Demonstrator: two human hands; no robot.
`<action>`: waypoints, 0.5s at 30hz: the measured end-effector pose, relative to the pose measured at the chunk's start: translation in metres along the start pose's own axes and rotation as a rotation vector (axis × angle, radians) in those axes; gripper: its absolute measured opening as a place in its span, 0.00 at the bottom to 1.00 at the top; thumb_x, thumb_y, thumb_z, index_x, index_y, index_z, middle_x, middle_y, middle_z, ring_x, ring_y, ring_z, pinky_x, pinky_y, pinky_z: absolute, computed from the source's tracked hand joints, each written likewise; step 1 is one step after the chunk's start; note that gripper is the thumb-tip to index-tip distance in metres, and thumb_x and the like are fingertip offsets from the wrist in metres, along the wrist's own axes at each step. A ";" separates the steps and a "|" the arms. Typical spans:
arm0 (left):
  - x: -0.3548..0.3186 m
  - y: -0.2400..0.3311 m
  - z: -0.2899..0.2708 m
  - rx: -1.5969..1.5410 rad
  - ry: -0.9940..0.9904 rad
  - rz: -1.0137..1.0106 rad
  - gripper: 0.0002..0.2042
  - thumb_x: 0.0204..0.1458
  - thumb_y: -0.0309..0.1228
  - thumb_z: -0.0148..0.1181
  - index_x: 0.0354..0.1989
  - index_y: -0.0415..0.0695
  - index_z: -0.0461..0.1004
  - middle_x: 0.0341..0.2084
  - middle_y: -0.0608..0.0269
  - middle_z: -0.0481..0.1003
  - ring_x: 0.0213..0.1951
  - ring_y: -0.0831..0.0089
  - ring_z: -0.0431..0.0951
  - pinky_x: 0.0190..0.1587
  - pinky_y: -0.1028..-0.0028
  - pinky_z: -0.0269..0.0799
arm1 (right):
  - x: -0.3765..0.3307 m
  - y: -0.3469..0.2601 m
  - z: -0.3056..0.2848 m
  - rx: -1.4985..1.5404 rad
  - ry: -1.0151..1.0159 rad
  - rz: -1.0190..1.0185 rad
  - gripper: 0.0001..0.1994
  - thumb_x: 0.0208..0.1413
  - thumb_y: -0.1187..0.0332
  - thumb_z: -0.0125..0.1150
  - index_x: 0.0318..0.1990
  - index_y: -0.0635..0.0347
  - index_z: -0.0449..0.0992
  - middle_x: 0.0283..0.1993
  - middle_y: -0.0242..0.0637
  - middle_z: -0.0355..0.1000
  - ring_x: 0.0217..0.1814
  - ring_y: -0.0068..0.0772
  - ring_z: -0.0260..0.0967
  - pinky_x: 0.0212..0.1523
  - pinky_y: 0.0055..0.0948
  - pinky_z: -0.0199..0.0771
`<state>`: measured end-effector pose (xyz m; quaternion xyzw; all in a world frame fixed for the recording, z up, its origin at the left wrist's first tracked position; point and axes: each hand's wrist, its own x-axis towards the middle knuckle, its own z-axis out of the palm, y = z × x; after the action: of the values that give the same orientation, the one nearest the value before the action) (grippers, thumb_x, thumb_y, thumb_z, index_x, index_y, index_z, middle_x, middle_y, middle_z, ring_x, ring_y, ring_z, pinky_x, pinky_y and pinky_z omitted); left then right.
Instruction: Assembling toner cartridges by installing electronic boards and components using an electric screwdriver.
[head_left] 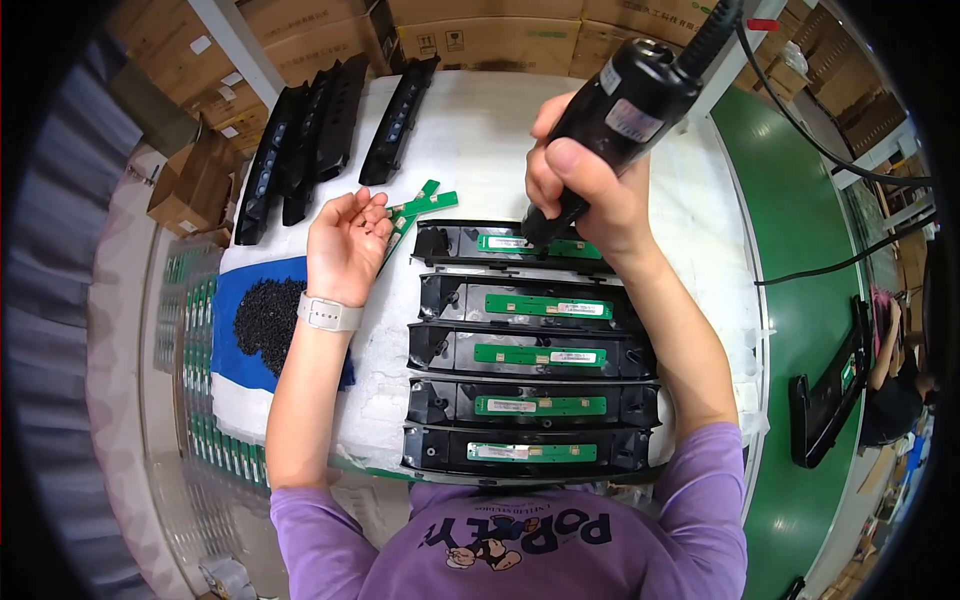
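My right hand (612, 205) is wrapped round a black electric screwdriver (628, 105), its tip pointing down at the farthest black plastic housing (440, 243). Inside that housing lies a green circuit board (500, 243). Several similar housings, such as the nearest one (435, 450), stand in a row toward me, each with a green board in it. Palm up, my left hand (348, 245) has its fingers curled; whatever they hold is too small to make out. Beside it lie loose green circuit boards (432, 203). A pile of small black screws (268, 325) rests on a blue cloth (228, 350) near my left forearm.
More black housings (328, 130) lie at the far left of the white table (480, 130). Clear trays of green boards (200, 400) stand beside it. Cables (835, 160) run right over a green surface (740, 500), where another person (900, 385) is partly visible.
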<state>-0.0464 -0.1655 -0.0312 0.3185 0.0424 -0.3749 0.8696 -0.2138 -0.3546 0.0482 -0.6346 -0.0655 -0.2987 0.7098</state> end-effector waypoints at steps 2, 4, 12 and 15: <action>0.001 0.004 -0.010 0.003 -0.037 -0.023 0.08 0.52 0.26 0.48 0.35 0.34 0.67 0.34 0.48 0.71 0.27 0.71 0.67 0.29 0.74 0.64 | -0.001 0.005 0.004 0.001 -0.004 0.013 0.16 0.47 0.64 0.58 0.37 0.65 0.65 0.15 0.33 0.59 0.14 0.23 0.55 0.16 0.22 0.58; -0.002 0.001 -0.005 0.020 -0.076 -0.037 0.08 0.50 0.20 0.46 0.38 0.31 0.64 0.35 0.46 0.70 0.31 0.68 0.71 0.32 0.74 0.69 | -0.001 0.009 0.003 0.013 -0.002 0.030 0.16 0.46 0.63 0.59 0.37 0.65 0.65 0.15 0.33 0.59 0.13 0.23 0.55 0.16 0.22 0.57; -0.019 -0.014 0.025 0.416 -0.045 0.083 0.12 0.55 0.17 0.41 0.47 0.26 0.60 0.41 0.40 0.70 0.38 0.65 0.76 0.38 0.76 0.75 | -0.003 0.012 0.002 -0.010 0.009 0.016 0.15 0.47 0.64 0.58 0.37 0.65 0.64 0.15 0.33 0.59 0.13 0.23 0.55 0.16 0.22 0.58; -0.020 -0.016 0.024 0.542 -0.084 0.086 0.11 0.57 0.20 0.42 0.47 0.27 0.61 0.39 0.43 0.72 0.36 0.67 0.77 0.37 0.77 0.75 | -0.004 0.012 0.004 -0.015 0.017 0.031 0.14 0.46 0.66 0.59 0.35 0.65 0.64 0.15 0.33 0.61 0.13 0.23 0.57 0.16 0.22 0.58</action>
<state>-0.0760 -0.1750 -0.0147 0.5253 -0.1094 -0.3481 0.7687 -0.2102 -0.3490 0.0365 -0.6383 -0.0475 -0.2935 0.7101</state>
